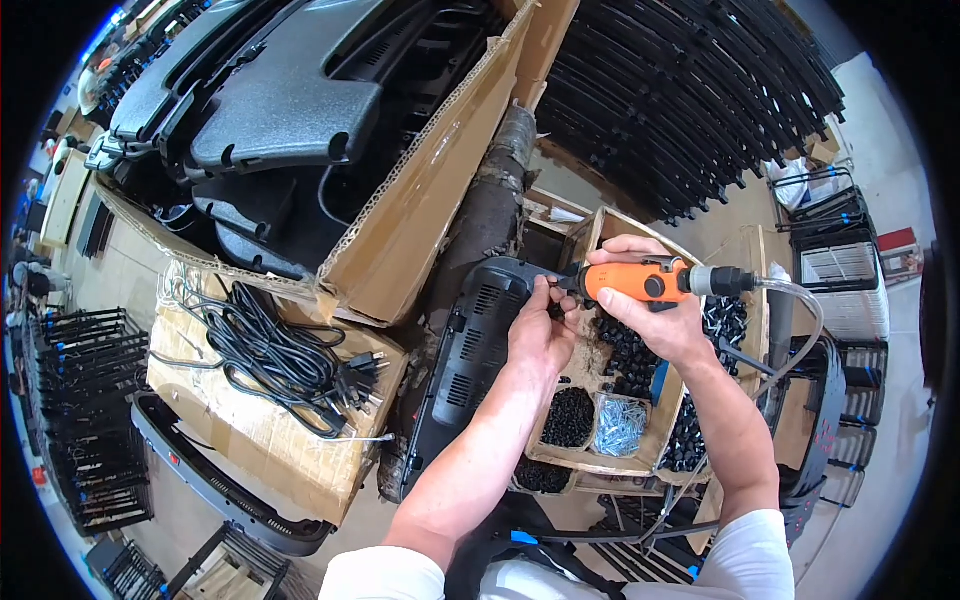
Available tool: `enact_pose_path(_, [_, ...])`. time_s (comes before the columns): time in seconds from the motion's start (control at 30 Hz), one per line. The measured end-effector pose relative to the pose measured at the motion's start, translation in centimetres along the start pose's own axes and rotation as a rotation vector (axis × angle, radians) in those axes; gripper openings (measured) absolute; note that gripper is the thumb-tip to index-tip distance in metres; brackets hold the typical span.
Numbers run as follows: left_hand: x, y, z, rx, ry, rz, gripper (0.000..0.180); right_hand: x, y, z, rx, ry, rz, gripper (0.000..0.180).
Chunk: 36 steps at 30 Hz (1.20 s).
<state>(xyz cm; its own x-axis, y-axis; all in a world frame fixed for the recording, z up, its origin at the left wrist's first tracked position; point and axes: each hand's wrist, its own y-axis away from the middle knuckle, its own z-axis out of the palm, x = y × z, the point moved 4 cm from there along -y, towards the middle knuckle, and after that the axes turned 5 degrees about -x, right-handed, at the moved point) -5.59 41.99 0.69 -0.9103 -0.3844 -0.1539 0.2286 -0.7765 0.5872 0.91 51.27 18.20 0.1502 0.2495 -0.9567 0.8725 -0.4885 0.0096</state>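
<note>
My right hand [660, 320] is wrapped round the body of an orange air tool [628, 281], whose clear hose [812, 310] curves off to the right. The tool points left, and its dark tip ends at the fingers of my left hand [543, 325]. Those fingers are pinched together by the upper end of a long black vented plastic cover [478, 345]; what sits between them is too small to make out. The cover lies lengthwise on a worn, dark padded beam [487, 215]. My left forearm crosses over its right edge.
Right of the cover, a wooden divided box [655, 462] holds black parts, dark screws [568, 416] and silver screws [620, 425]. A large carton [420, 220] of black plastic shells [285, 115] stands at upper left. Coiled power cords [275, 360] rest on another carton [225, 425]. Black frames [690, 90] are stacked behind.
</note>
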Motion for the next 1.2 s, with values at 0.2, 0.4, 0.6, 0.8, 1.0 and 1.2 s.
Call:
enact_pose_path(0.2, [0.9,0.5,0.5,-0.046,-0.033,-0.015,0.022,-0.7,-0.8,0.5,-0.018,-0.004,-0.002,0.054])
enact_pose_path(0.4, [2.0,-0.6,1.0,0.035,-0.050,0.043,0.028,0.0,-2.8,2.0,0.013,-0.058,-0.005,0.055])
enact_pose_path(0.6, [0.8,3.0,0.8,-0.066,-0.250,0.025,0.032,2.1,-4.7,2.7,0.022,-0.015,0.015,0.053])
enact_pose_path(0.8, [0.8,5.1,-1.5,-0.247,-0.463,0.019,0.028,1.4,-6.2,3.8,0.019,0.206,-0.042,0.024])
enact_pose_path(1.0, [1.8,6.7,-2.8,-0.298,-0.503,0.116,0.030,1.4,-6.8,5.5,-0.025,0.318,0.125,0.038])
enact_pose_path(1.2, [-0.7,3.5,-3.7,-0.265,-0.511,0.093,0.023,3.9,-6.2,2.7,-0.109,0.194,-0.046,0.026])
